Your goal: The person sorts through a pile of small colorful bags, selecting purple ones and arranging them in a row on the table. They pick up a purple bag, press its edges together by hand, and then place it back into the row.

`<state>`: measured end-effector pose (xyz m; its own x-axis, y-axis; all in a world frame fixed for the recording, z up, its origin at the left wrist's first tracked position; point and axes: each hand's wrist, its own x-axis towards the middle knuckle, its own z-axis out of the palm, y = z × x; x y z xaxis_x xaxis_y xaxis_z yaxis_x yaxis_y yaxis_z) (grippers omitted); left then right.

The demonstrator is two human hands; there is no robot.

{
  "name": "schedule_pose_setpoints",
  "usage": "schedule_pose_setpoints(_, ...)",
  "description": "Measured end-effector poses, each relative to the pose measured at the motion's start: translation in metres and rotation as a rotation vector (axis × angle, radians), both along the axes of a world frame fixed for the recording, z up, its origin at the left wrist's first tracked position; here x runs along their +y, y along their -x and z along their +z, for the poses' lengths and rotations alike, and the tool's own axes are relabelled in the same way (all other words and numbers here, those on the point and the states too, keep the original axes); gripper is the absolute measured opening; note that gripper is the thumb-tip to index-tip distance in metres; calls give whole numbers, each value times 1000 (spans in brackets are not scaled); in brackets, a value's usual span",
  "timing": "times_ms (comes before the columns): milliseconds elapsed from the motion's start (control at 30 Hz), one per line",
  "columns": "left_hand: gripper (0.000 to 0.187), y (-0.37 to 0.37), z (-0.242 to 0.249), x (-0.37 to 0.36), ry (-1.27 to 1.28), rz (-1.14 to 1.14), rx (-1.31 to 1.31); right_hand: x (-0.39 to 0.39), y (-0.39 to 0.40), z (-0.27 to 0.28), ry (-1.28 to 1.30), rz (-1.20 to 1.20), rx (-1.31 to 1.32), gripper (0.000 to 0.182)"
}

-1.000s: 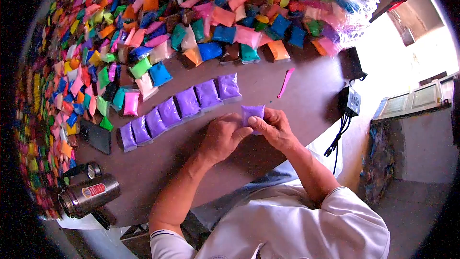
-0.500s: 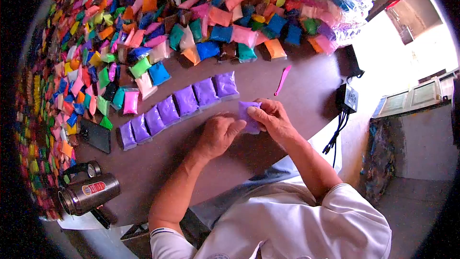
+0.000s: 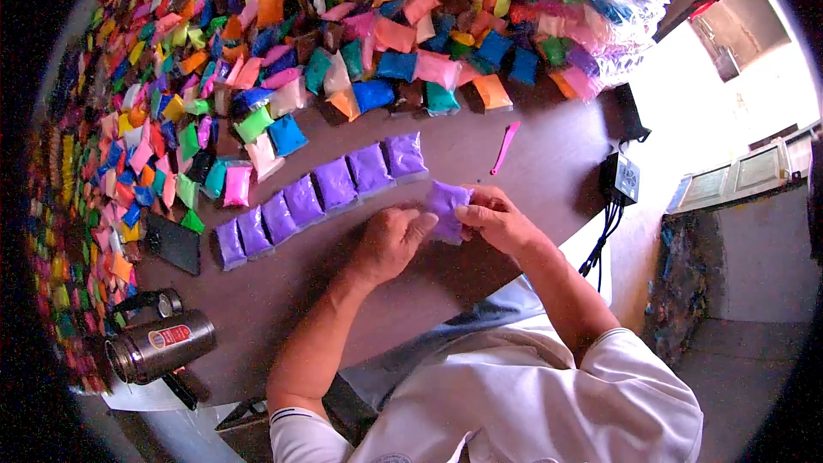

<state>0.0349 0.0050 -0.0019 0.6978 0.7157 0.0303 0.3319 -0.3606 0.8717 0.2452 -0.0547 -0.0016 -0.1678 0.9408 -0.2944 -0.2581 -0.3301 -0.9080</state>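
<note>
A purple packet (image 3: 447, 209) is pinched at its right edge between the thumb and fingers of my right hand (image 3: 495, 218). On its left side, my left hand (image 3: 393, 240) is closed, with the thumb tip beside the packet; whether anything is in its curled fingers is hidden. Beyond both hands, several purple packets (image 3: 334, 183) lie edge to edge in a slanting row on the brown table (image 3: 377, 309). A pink stick-like tool (image 3: 505, 147) rests on the table past my right hand.
A large heap of colourful packets (image 3: 394, 34) covers the back and left. At the left are a dark flat box (image 3: 173, 243) and a steel flask (image 3: 161, 346). A black device (image 3: 621, 177) with cables is at the table's right edge.
My right hand has shifted slightly right and down on the packet, whose front now shows more. My left hand has hardly moved.
</note>
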Motion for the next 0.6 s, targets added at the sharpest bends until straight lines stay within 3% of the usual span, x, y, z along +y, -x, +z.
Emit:
schedule_pose_setpoints(100,39,-1,5,-1,-32,-13,35,1,-8,-12,-113,94,-11,37)
schedule_pose_setpoints(267,40,-5,-1,-2,-70,3,-59,4,0,15,-126,88,294,53)
schedule_pose_setpoints(467,36,-3,-9,-1,-139,-22,-93,4,-11,-16,-72,44,355,54)
schedule_pose_setpoints(500,33,-1,-6,-1,-70,-22,-52,4,-10,-15,-71,47,355,54)
schedule_pose_setpoints(567,31,0,1,0,-2,-22,-10,3,-7,-12,-44,-39,105,48)
schedule_pose_setpoints(600,30,0,5,1,-16,-65,-99,3,-1,-10,-46,-38,105,48)
